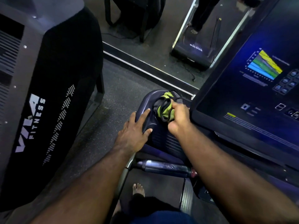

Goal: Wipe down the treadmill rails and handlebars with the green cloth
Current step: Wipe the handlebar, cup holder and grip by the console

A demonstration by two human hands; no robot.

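A crumpled green cloth with dark edging [165, 105] lies bunched on the dark moulded left wing of the treadmill console [157, 131]. My right hand [178, 118] is closed on the cloth and presses it onto that surface. My left hand [135, 132] grips the wing's left edge, thumb on top and fingers spread over the side. Below both hands runs a short horizontal handlebar [165, 167] with a shiny metal grip and a red end cap. A grey rail tube [125, 173] drops down from the wing under my left forearm.
The lit console screen [252, 88] fills the right side. A neighbouring machine with a VIVA FITNESS cover [37, 110] stands at left across a strip of speckled floor [116, 97]. A floor mirror [161, 50] lies ahead. My bare foot [138, 189] rests on the treadmill deck.
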